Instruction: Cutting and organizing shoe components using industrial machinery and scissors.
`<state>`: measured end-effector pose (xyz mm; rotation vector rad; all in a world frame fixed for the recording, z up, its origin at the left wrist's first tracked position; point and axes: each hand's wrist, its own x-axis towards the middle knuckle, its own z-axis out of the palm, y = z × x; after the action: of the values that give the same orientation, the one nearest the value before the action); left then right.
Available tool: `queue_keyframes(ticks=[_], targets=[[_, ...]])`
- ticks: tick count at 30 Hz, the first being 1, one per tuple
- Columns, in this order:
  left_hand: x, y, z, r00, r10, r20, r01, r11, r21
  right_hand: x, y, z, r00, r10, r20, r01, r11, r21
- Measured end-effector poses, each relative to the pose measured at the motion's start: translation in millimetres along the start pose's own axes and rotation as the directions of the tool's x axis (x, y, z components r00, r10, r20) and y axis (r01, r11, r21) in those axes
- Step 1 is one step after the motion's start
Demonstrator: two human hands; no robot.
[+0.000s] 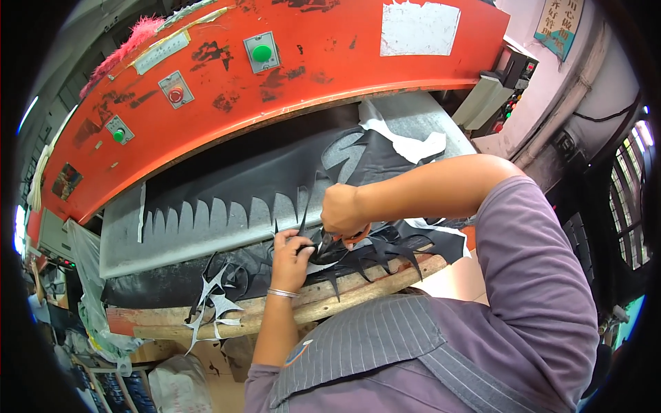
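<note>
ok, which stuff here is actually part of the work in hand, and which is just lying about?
In hand:
- left hand, gripping the black sheet material
- right hand, with an orange-handled tool, probably scissors
- grey cutting pad under the sheet

Lying about:
- offcut strips hanging over the wooden edge
- white paper scrap
- pink duster on the red press

The press front carries two green buttons and one red button. One white label sits on the red panel. Two hands work below; one bracelet is worn.
</note>
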<state>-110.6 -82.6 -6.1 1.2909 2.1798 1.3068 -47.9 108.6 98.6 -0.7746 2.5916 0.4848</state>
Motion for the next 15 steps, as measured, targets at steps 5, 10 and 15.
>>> queue_keyframes(ticks=[5, 10, 15], targets=[[-2.5, -9.7, -12.9, 0.995, -0.068, -0.068, 0.052, 0.976, -0.211, -22.0, 7.7, 1.5, 0.989, 0.054, 0.136, -0.069, 0.992, 0.108], [0.4, 1.4, -9.7, 0.998, -0.049, -0.038, 0.040, 0.977, -0.208, -16.1, -1.2, 15.3, 0.996, 0.083, -0.015, -0.080, 0.985, 0.151], [2.4, 8.9, -15.8, 0.996, 0.013, -0.086, -0.029, 0.981, -0.190, -7.1, -17.7, 19.9, 0.990, 0.107, 0.094, -0.127, 0.962, 0.242]])
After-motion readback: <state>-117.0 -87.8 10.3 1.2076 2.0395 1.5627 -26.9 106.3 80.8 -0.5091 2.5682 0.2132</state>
